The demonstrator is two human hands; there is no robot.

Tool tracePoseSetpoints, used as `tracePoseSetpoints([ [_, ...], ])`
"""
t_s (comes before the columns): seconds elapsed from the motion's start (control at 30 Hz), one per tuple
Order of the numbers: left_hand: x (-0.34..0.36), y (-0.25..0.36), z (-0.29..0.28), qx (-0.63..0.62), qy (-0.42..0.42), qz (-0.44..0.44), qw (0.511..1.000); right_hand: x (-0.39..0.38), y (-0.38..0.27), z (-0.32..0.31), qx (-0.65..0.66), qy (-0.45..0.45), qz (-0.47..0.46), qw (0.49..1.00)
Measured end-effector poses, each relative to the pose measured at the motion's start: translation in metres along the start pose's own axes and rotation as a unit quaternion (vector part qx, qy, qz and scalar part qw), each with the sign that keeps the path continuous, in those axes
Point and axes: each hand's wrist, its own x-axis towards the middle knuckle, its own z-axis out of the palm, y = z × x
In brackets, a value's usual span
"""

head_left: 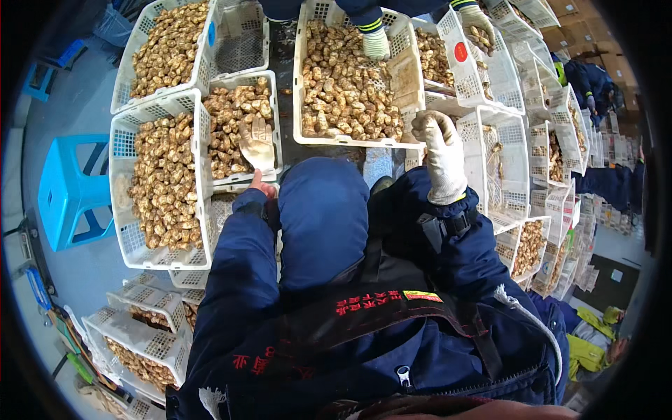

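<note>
My left hand (263, 187), with bare skin showing, is low beside my left thigh; its fingers are largely hidden. Just above it a pale glove (255, 143) lies on tubers in a crate (274, 112); whether I grip its cuff is unclear. My right hand (437, 133), in a white glove with soiled fingertips, is raised at the near right corner of the middle crate (413, 84) of knobbly brown tubers (343, 91). Its fingers are curled; what they hold, if anything, I cannot make out.
Co-workers' gloved hands (376, 43) (479, 29) are at the far crates. More white crates (115, 203) stand stacked left and right, many holding tubers. A blue stool (66, 182) is at the left. Other people (588, 87) are on the right.
</note>
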Motion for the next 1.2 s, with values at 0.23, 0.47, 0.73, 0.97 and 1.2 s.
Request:
tracePoseSetpoints([
  [0.23,-0.003,0.026,0.009,-0.067,0.076,0.067,0.993,0.000,-0.012,0.016,-0.033,-0.010,0.017,0.999],
  [0.47,-0.139,0.061,0.070,-0.007,-0.046,0.382,0.923,-0.013,-0.022,0.016,-0.063,-0.073,-0.010,0.995],
  [0.73,-0.325,0.059,0.178,0.184,-0.166,0.533,0.809,-0.046,-0.049,0.028,-0.280,-0.107,-0.269,0.915],
  [0.97,-0.356,-0.002,0.224,0.192,-0.354,0.445,0.800,-0.067,-0.073,0.016,-0.162,-0.141,-0.204,0.955],
  [1.2,-0.343,-0.022,0.241,0.260,-0.295,0.442,0.806,-0.064,-0.021,-0.017,0.157,-0.162,-0.012,0.974],
])
